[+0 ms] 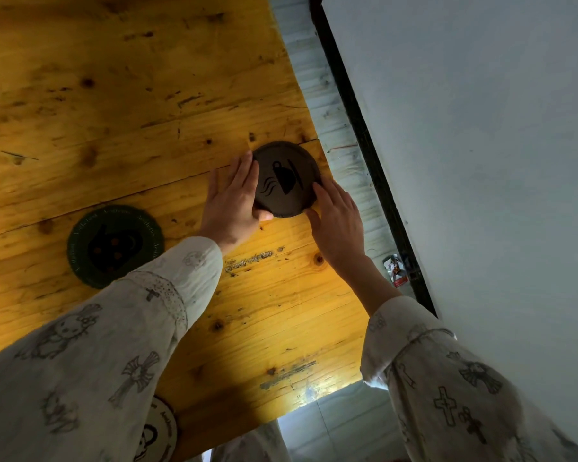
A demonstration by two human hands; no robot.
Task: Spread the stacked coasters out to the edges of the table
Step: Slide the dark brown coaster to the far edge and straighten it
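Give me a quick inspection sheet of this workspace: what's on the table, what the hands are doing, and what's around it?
Surface: wooden table, knotty, scuffed planks.
Job's things: brown coaster with cup print near the table's right edge; green coaster lying apart to its left; pale coaster at the near edge, partly hidden by a sleeve.
Clutter: small wrapper on the floor.
Hands: left hand and right hand flank the brown coaster, fingers touching its rim.
Cables: nothing seen.
Surroundings: pale wall, dark skirting strip, tiled floor.
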